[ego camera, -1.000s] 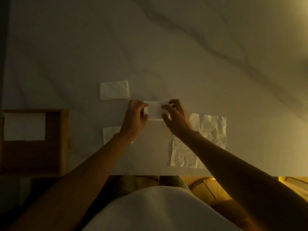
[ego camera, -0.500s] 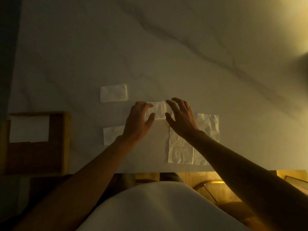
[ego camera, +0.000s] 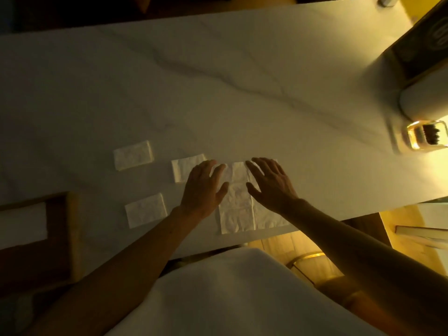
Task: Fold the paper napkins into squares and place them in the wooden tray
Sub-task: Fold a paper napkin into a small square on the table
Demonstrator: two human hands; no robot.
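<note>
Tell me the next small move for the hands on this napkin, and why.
Probably pinch the far corners of the flat, creased white paper napkin and fold them toward the near table edge. Both the left hand and the right hand are open at its far end, holding nothing, and it lies spread out, unlike the three smaller folded white napkins to its left.
</note>
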